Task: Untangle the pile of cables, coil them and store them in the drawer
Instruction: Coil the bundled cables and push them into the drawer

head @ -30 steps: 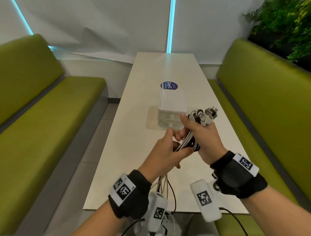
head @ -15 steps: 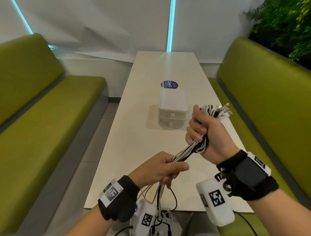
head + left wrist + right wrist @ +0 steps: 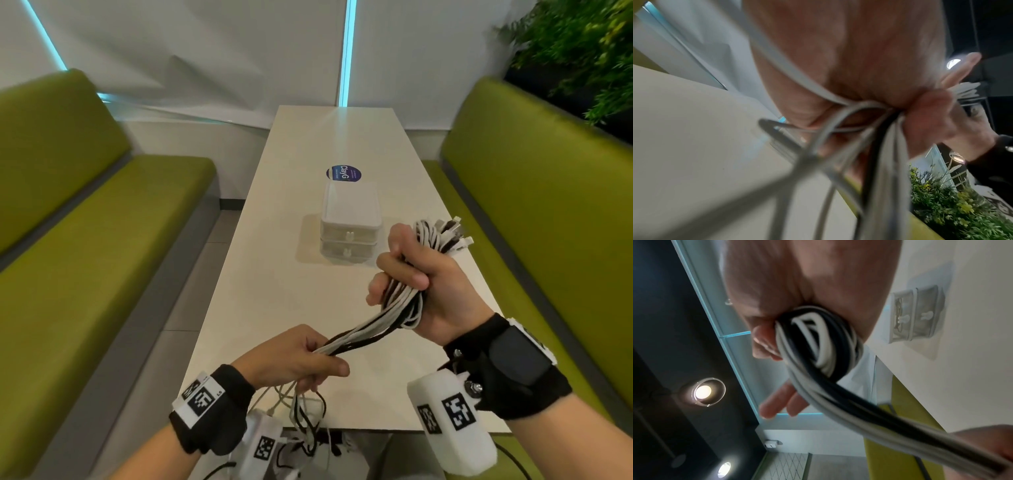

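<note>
In lower drawer (image 3: 900,316): dark cable (image 3: 898,313)

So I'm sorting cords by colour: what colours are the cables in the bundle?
White and black cables, clearest in the right wrist view.

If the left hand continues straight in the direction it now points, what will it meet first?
The left hand points up along the cable bundle toward the right hand, so it would probably meet that hand's fingers first. Depth is hard to judge, but the white drawer box lies farther away.
</note>
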{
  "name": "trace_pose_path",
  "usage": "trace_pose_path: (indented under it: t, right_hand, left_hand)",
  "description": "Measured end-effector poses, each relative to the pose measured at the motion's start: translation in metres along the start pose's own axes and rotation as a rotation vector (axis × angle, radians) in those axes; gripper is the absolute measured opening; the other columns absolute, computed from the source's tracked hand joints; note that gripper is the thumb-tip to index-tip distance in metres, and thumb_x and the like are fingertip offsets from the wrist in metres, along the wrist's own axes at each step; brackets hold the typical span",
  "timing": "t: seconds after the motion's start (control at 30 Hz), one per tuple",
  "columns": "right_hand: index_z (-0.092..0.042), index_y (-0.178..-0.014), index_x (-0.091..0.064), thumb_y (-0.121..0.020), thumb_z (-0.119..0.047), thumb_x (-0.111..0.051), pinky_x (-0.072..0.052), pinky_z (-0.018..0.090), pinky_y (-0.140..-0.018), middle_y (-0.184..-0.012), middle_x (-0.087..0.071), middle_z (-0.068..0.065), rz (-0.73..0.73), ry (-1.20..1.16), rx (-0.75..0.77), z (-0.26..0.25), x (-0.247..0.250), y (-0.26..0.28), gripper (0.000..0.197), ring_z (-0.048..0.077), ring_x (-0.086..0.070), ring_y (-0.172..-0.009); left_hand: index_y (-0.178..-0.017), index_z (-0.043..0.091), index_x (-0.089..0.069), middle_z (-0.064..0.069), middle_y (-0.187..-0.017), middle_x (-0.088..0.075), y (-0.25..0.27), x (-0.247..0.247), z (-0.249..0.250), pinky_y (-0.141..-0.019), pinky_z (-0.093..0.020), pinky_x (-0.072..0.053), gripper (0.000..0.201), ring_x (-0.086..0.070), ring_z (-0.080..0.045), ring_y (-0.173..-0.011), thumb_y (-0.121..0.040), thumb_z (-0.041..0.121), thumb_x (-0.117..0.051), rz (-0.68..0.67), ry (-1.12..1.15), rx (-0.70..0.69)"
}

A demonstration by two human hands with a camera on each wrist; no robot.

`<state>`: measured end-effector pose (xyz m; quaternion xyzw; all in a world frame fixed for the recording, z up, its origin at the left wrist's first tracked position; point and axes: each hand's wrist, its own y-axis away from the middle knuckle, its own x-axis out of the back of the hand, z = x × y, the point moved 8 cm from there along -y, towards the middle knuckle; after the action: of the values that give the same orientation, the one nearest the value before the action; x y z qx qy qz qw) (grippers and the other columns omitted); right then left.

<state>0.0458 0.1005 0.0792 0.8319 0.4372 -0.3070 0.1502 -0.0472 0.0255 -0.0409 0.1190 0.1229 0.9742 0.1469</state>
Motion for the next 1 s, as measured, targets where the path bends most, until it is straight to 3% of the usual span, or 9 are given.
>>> trace_pose_path:
  t: [0.07, 0.2, 0.27, 0.43, 0.5, 0.6, 0.77, 0.9, 1.0]
  right_hand:
    - [-0.016, -0.069, -0.051, -0.091, -0.031, -0.056, -0.050, 0.026, -0.048, -0.042, -0.035, -0.007, -0.059, 0.000, -0.061, 0.003, -0.007, 0.001, 0.027, 0.011, -0.049, -0.037]
    - [-0.015, -0.065, -0.029, -0.093, -0.027, -0.055, -0.038, 0.022, -0.039, -0.041, -0.023, -0.004, 0.057, 0.200, -0.104, -0.001, 0.002, 0.004, 0.040, 0.009, -0.029, -0.030]
    - [-0.015, -0.061, -0.036, -0.092, -0.024, -0.059, -0.036, 0.023, -0.039, -0.042, -0.023, -0.002, 0.122, 0.354, -0.063, -0.010, 0.008, 0.005, 0.040, 0.011, -0.027, -0.030]
    - [-0.028, -0.052, -0.058, -0.092, -0.019, -0.065, -0.036, 0.029, -0.041, -0.043, -0.030, 0.003, 0.281, 0.780, 0.067, -0.027, 0.019, 0.004, 0.041, 0.018, -0.028, -0.033]
    - [-0.024, -0.059, -0.059, -0.089, -0.024, -0.069, -0.038, 0.030, -0.043, -0.041, -0.040, 0.007, 0.308, 0.985, 0.076, -0.026, 0.022, 0.003, 0.032, 0.022, -0.036, -0.032]
    - [-0.014, -0.061, -0.055, -0.087, -0.031, -0.071, -0.039, 0.025, -0.042, -0.039, -0.046, -0.003, 0.304, 1.177, 0.029, -0.014, 0.029, 0.001, 0.035, 0.018, -0.043, -0.036]
    - [-0.005, -0.084, -0.066, -0.087, -0.038, -0.069, -0.039, 0.025, -0.042, -0.060, -0.058, 0.021, 0.166, 1.091, -0.016, 0.011, 0.029, -0.002, 0.033, 0.020, -0.047, -0.038]
    - [-0.012, -0.101, -0.070, -0.087, -0.042, -0.065, -0.040, 0.027, -0.044, -0.084, -0.070, 0.020, 0.121, 0.874, -0.020, 0.019, 0.025, -0.001, 0.034, 0.023, -0.043, -0.039]
    - [-0.016, -0.097, -0.071, -0.079, -0.034, -0.079, -0.041, 0.035, -0.050, -0.083, -0.067, 0.021, 0.043, 1.028, -0.036, 0.021, 0.015, -0.002, 0.027, 0.029, -0.050, -0.051]
  left_hand:
    - [-0.051, 0.017, -0.061, -0.010, -0.047, -0.049, -0.001, 0.003, -0.002, -0.047, -0.020, -0.037, 0.035, -0.040, -0.015, -0.037, -0.069, 0.044, -0.073, 0.024, -0.037, 0.015]
    - [-0.049, 0.019, -0.064, 0.004, -0.039, -0.042, -0.004, 0.010, 0.003, -0.043, -0.017, -0.029, 0.028, -0.032, -0.010, -0.036, -0.061, 0.043, -0.071, 0.090, -0.056, -0.005]
    - [-0.048, 0.022, -0.064, 0.007, -0.040, -0.039, -0.004, 0.022, 0.013, -0.043, -0.018, -0.026, 0.027, -0.030, -0.009, -0.038, -0.060, 0.045, -0.068, 0.181, -0.070, -0.058]
    - [-0.054, 0.030, -0.061, 0.013, -0.050, -0.044, -0.010, 0.045, 0.041, -0.051, -0.019, -0.029, 0.032, -0.036, -0.004, -0.049, -0.071, 0.056, -0.063, 0.316, -0.197, -0.191]
    - [-0.057, 0.028, -0.060, 0.012, -0.052, -0.045, -0.011, 0.048, 0.051, -0.054, -0.019, -0.030, 0.037, -0.039, -0.004, -0.052, -0.077, 0.059, -0.061, 0.356, -0.228, -0.239]
    - [-0.059, 0.024, -0.059, 0.011, -0.052, -0.043, -0.011, 0.048, 0.061, -0.053, -0.021, -0.029, 0.036, -0.037, -0.005, -0.051, -0.081, 0.051, -0.066, 0.383, -0.223, -0.292]
    - [-0.056, 0.035, -0.056, 0.014, -0.055, -0.043, -0.010, 0.041, 0.076, -0.056, -0.022, -0.029, 0.030, -0.036, -0.007, -0.055, -0.080, 0.053, -0.061, 0.330, -0.179, -0.353]
    - [-0.064, 0.022, -0.059, 0.014, -0.057, -0.050, -0.015, 0.047, 0.078, -0.055, -0.021, -0.033, 0.036, -0.039, -0.005, -0.055, -0.080, 0.055, -0.055, 0.343, -0.140, -0.337]
    - [-0.068, 0.027, -0.066, 0.009, -0.061, -0.060, -0.016, 0.047, 0.076, -0.059, -0.028, -0.041, 0.034, -0.050, -0.004, -0.059, -0.085, 0.055, -0.061, 0.369, -0.170, -0.318]
